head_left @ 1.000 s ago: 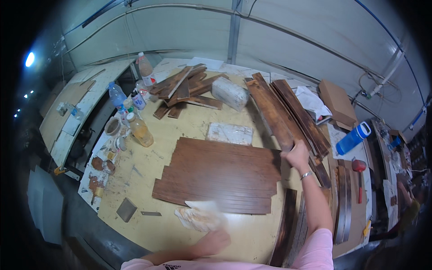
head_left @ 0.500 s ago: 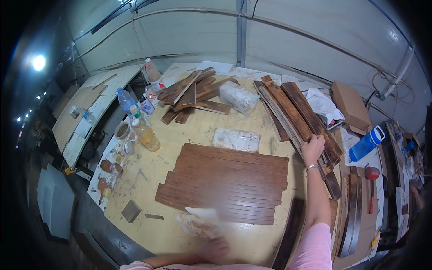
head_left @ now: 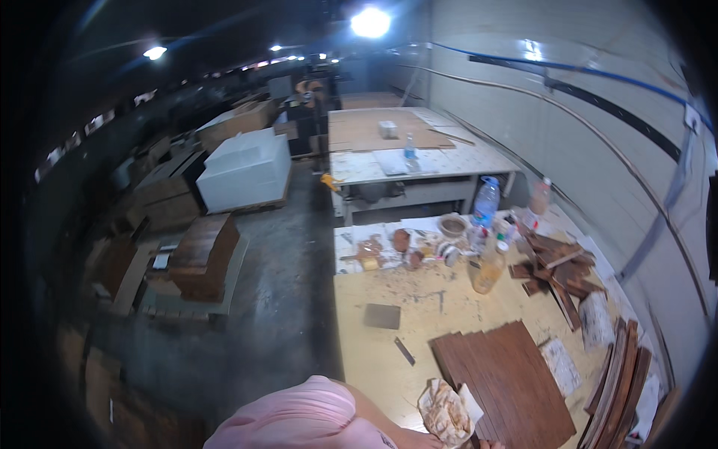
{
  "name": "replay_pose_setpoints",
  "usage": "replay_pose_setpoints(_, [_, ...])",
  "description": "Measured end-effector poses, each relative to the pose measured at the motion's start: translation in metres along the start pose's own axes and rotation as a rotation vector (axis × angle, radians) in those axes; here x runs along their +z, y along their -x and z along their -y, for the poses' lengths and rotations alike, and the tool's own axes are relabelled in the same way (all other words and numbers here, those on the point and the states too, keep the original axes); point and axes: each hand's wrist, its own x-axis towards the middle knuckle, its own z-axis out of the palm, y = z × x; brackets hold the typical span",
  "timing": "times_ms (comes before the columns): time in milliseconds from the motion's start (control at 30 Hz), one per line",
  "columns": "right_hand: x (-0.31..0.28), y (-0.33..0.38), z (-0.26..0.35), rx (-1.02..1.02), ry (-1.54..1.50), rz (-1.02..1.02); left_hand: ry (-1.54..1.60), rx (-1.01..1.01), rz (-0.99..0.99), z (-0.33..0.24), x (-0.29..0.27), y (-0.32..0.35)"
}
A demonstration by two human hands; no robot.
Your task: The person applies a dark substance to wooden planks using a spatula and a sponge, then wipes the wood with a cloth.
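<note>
My left forearm, in a pink sleeve, runs along the bottom edge, and only part of my left hand [head_left: 420, 440] shows there. It is beside a crumpled, brown-stained cloth [head_left: 444, 413]; its fingers are hidden. A few fingertips, seemingly of my right hand [head_left: 491, 444], just enter at the lower edge by the near end of the brown wooden panel [head_left: 508, 382]; whether they hold anything is cut off. The panel of side-by-side strips lies flat on the pale yellow tabletop [head_left: 374, 337]. A small grey-brown block [head_left: 382, 316] and a thin dark strip [head_left: 404, 351] lie left of it.
Beyond the panel stand a bottle of yellowish liquid [head_left: 488, 271], a blue-tinted bottle [head_left: 486, 202] and a bowl [head_left: 452, 224]. Loose wood pieces [head_left: 561, 258] and long boards [head_left: 621, 382] lie to the right. Another worktable [head_left: 359, 161] and a white wrapped stack [head_left: 247, 168] stand beyond.
The view has swung left, bringing in the floor and stacked goods. My right hand was on the long boards at the right; now that arm is out of view.
</note>
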Motion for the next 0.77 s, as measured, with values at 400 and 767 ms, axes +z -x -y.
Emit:
replay_pose_setpoints(400, [0.03, 0.018, 0.088, 0.157, 0.257, -0.097, -0.335, -0.63, -0.027, 0.004, -0.055, 0.038])
replay_pose_setpoints(767, [0.104, 0.009, 0.035, 0.362, 0.383, -0.292, -0.024, -1.002, -0.324, -0.069, -0.099, 0.07])
